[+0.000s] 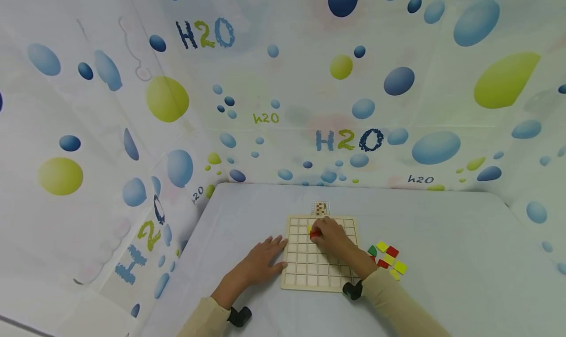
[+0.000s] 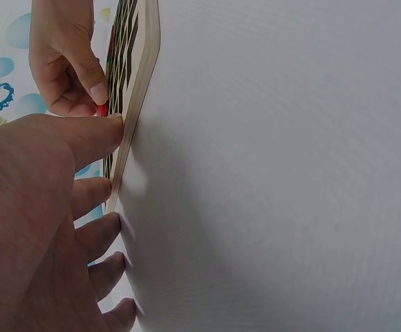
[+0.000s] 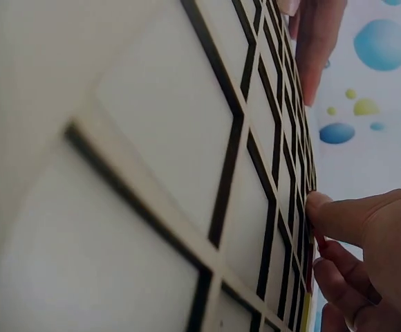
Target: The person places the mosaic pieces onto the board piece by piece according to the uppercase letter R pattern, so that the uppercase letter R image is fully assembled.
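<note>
A wooden grid board [image 1: 301, 280] with square cells lies on the white-covered table. My right hand [image 1: 333, 238] is over its upper middle, pinching a small red tile [image 1: 313, 234] between thumb and fingers. A yellow tile [image 1: 309, 229] shows in a cell beside those fingertips, partly covered. In the right wrist view the red tile [image 3: 319, 239] is tipped against the grid, and part of a yellow tile [image 3: 305, 311] shows below it. My left hand [image 1: 262, 261] lies with fingers spread at the board's left edge, its thumb and index finger touching the rim in the left wrist view.
To the right of the board lies a loose group of yellow tiles [image 1: 400, 267], red tiles [image 1: 392, 251] and a green curved piece [image 1: 372, 250]. A small patterned card [image 1: 320, 208] sits just beyond the board's far edge. Behind the table hangs a dotted white cloth [image 1: 292, 81].
</note>
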Available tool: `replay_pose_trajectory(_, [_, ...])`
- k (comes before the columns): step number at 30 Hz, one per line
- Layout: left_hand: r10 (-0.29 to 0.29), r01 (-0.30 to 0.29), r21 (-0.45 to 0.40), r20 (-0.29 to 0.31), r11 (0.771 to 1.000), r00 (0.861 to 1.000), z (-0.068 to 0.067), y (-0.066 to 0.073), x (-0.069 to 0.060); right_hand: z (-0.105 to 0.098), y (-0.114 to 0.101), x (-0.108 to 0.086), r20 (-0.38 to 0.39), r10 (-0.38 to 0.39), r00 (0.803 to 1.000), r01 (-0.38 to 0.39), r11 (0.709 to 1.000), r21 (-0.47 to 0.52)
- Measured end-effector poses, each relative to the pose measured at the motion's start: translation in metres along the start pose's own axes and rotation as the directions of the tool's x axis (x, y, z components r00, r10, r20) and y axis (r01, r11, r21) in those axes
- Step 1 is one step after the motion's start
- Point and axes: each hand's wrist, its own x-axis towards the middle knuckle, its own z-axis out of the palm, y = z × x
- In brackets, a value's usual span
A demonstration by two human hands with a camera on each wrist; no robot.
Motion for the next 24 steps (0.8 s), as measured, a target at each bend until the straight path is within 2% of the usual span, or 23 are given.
replay_pose_trajectory(14, [0.011,-0.011,-0.009,-0.004,1.0,1.0,0.002,-0.004,-0.001,0.001,-0.007,-0.005,0.021,-0.112,0.993,0.113,0.993,-0.038])
replay_pose_trajectory(21, [0.006,-0.006,-0.006,0.0,1.0,1.0,0.002,-0.004,0.001,-0.003,-0.011,-0.006,0.048,-0.037,0.998,0.04,0.996,-0.079])
replay_pose_trajectory(24, [0.009,-0.009,0.003,0.0,1.0,1.0,0.002,-0.004,0.001,-0.004,-0.011,-0.008,0.034,-0.007,0.999,0.009,0.999,-0.052])
